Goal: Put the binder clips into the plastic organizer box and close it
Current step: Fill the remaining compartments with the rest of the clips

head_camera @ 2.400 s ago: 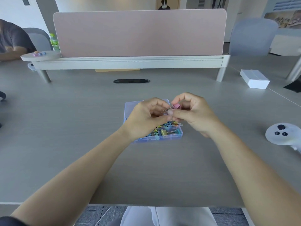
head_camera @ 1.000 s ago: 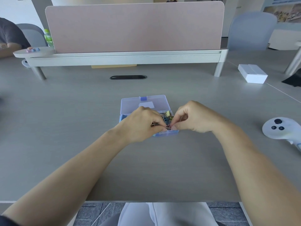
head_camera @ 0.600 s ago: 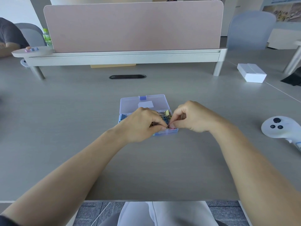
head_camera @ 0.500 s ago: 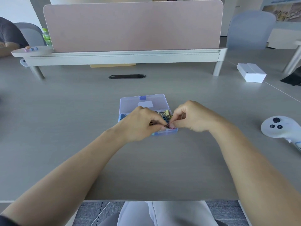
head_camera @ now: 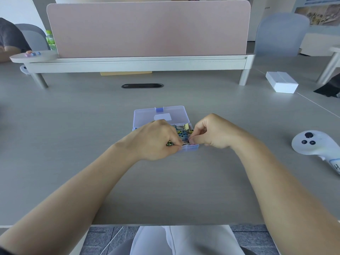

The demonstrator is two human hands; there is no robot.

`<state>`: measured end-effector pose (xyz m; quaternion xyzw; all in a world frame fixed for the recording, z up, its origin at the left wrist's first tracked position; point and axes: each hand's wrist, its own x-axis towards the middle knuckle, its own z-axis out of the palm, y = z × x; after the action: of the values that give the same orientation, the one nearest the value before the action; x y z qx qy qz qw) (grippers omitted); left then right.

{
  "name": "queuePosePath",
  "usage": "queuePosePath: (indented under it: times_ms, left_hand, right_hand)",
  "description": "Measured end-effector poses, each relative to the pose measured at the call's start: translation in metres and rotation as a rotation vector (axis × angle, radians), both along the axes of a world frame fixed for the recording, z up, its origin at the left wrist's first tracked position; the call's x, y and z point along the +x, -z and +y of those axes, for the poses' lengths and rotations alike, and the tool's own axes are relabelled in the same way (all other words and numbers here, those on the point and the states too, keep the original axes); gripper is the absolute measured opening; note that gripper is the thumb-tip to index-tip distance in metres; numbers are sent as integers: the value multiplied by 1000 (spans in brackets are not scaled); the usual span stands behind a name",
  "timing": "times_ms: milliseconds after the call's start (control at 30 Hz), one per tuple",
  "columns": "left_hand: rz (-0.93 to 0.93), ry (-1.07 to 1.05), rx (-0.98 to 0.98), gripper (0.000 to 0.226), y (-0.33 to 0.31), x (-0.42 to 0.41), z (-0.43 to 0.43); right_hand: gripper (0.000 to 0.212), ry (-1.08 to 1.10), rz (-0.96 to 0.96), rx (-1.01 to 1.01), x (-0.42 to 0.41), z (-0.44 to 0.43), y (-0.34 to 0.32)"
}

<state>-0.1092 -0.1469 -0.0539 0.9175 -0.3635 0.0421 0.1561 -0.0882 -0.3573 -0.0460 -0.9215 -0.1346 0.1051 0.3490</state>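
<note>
The table [head_camera: 73,126] is carrying the light, rigid plastic organizer box [head_camera: 147,116], lying open. The left hand [head_camera: 156,140] and right hand [head_camera: 213,133] are together pinching a pink clip [head_camera: 192,143] at its near edge. It is likely springy and best gripped by its wire handles.

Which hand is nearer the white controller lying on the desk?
Right. The right hand sits at the right end of the organizer box, toward the controller; the left hand lies farther away, over its left half. Both pinch a binder clip between them.
</note>
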Motion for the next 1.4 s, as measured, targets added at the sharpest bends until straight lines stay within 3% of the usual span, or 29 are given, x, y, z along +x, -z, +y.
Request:
queuePosePath:
  times_ms: [333,533,667,800,1000,1133,1400]
  left_hand:
    - [-80,-14,106,33,-3,-5,-6]
    - [-44,26,-16,31,3,-1,-3]
    - [23,-7,-191,14,-1,1,3]
    - [-53,-85,-330,11,-3,14,22]
    - [-140,-102,-193,28,2,20,32]
    - [-64,-164,-51,55,11,24,24]
    - [-32,-149,68,59,16,27,19]
  right_hand:
    - [11,10,-36,-25,-2,3,1]
    - [10,-11,-28,6,-1,1,0]
    - [11,-36,-31,32,-2,1,-1]
    - [16,-24,-98,92,-1,-1,-1]
    - [16,54,-356,65,10,1,11]
    - [32,-5,-367,-22,17,6,24]
    - [45,-7,-387,-106,20,5,26]
